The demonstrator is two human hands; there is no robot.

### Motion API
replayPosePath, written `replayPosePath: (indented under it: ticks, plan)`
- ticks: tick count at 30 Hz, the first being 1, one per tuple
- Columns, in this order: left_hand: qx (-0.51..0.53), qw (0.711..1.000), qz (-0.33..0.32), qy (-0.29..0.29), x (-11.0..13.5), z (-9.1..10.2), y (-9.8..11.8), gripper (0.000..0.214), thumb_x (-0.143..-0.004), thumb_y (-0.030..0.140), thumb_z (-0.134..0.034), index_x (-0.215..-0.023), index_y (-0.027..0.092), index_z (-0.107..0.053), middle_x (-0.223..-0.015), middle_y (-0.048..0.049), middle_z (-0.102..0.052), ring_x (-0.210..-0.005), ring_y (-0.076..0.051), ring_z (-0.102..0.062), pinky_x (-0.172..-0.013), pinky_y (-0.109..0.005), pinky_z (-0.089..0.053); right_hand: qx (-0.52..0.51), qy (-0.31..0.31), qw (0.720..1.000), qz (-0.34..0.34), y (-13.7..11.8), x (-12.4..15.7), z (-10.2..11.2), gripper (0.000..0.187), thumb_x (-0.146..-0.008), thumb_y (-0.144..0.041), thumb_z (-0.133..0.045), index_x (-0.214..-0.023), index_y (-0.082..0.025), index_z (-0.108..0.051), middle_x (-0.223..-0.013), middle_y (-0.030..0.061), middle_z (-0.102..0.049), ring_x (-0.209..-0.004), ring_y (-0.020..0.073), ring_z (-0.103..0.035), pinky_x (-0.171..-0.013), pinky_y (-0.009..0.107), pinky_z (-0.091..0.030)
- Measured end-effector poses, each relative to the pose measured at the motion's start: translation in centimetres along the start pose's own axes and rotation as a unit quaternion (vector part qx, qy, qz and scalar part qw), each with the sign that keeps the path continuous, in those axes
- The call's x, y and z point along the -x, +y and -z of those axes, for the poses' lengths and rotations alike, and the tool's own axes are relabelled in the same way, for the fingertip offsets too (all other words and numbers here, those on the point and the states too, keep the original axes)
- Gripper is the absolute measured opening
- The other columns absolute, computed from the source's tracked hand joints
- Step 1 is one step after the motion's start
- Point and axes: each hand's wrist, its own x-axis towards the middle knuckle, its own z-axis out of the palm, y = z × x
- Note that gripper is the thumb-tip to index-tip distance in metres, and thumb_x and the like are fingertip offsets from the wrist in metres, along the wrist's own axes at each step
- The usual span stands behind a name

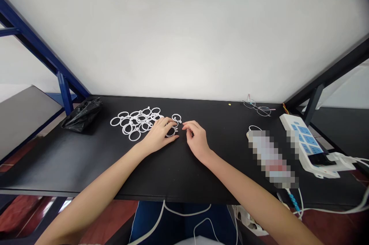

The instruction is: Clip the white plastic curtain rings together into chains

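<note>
Several white rings with small knobs (135,134) lie in a loose pile on the black tabletop, left of centre. My left hand (158,135) rests at the right side of the pile, its fingers reaching over a few rings and its thumb held apart. One ring (170,132) shows between that thumb and the fingers. Just beyond the fingertips lies another ring (176,118). My right hand (197,139) is a little to the right of these rings, with thumb and fingers curled into a pinch. Whatever may be between those fingertips is too small to make out.
A crumpled black plastic bag (82,116) sits at the table's left end. To the right are eyeglasses (263,111), a blurred-out phone-like item (271,158) with a cable, and a white power strip (305,141). A wall stands behind the table (86,160).
</note>
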Motion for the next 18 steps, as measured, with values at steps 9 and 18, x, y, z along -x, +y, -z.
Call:
replayPosePath:
  ticks: [9,18]
  plan:
    - [0.006,1.000,-0.025,0.003,-0.07,0.02,0.25,0.039,-0.089,0.042,-0.060,-0.121,0.022,-0.052,-0.121,-0.0109,-0.057,-0.110,-0.028,-0.053,-0.095,-0.046,-0.042,-0.006,0.018,0.998,0.067,-0.39,0.18,-0.07,0.033,-0.087,0.001,-0.039,-0.087,-0.023,-0.061,-0.099,0.0068,-0.067,-0.095,0.0214,-0.062,-0.081,0.038,-0.056]
    - [0.023,0.998,-0.047,0.024,-0.20,0.32,0.96,0.049,-0.090,0.041,-0.060,-0.131,0.022,-0.043,-0.124,-0.0126,-0.056,-0.109,-0.027,-0.053,-0.096,-0.046,-0.042,-0.010,0.049,0.991,0.122,-0.93,-0.10,-0.13,0.023,-0.090,-0.006,-0.048,-0.093,-0.023,-0.063,-0.121,0.0115,-0.060,-0.125,0.0263,-0.054,-0.097,0.046,-0.054]
